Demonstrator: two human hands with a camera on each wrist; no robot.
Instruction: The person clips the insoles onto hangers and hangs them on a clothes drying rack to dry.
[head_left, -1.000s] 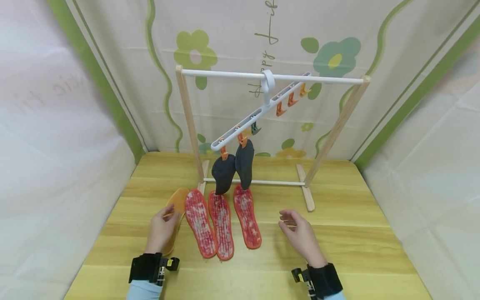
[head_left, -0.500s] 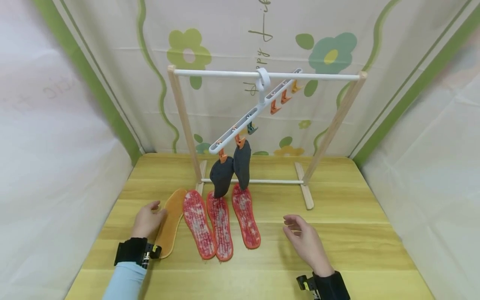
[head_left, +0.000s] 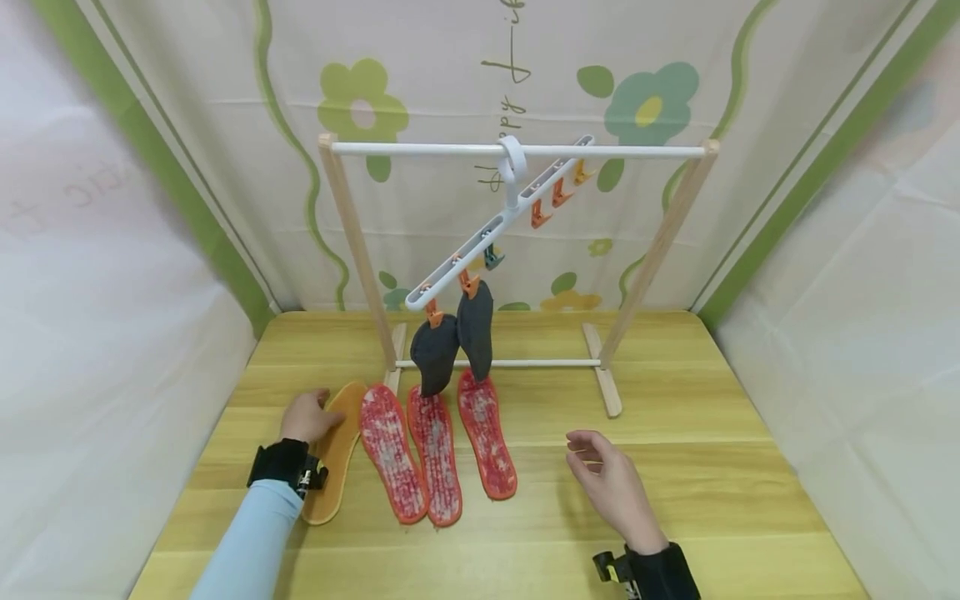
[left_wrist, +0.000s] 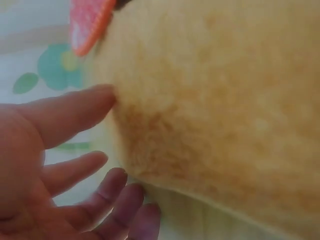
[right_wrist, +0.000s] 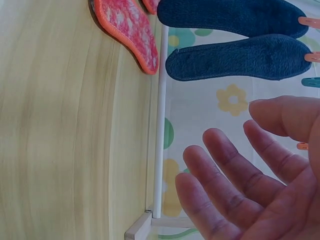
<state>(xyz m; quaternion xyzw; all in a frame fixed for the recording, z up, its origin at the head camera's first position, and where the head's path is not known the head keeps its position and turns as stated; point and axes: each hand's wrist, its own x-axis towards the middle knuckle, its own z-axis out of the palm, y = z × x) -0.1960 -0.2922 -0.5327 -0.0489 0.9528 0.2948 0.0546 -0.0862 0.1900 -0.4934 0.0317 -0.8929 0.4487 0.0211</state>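
Observation:
A tan fleecy insole (head_left: 335, 454) lies leftmost on the table, its top edge partly behind my left hand (head_left: 307, 417). In the left wrist view the thumb (left_wrist: 75, 112) reaches the insole's edge, and the other fingers are spread loosely below it. To its right lie three red-and-white insoles (head_left: 393, 454) with orange edging. Two dark insoles (head_left: 435, 354) hang from orange clips on a white clip hanger (head_left: 487, 233). My right hand (head_left: 611, 483) is held over the right side of the table, fingers loosely bent with nothing in them.
The hanger hooks over the white top bar (head_left: 420, 150) of a wooden-legged rack (head_left: 656, 250). Several spare clips (head_left: 540, 217) dangle from its far half. A white lower bar (head_left: 540, 363) crosses between the rack's feet. Flower-printed fabric walls enclose the table (head_left: 720, 483).
My left hand drew back left off the tan insole, then came back to its upper left edge. The right hand shifted slightly toward me, then stayed. The head view drifted a little rightward.

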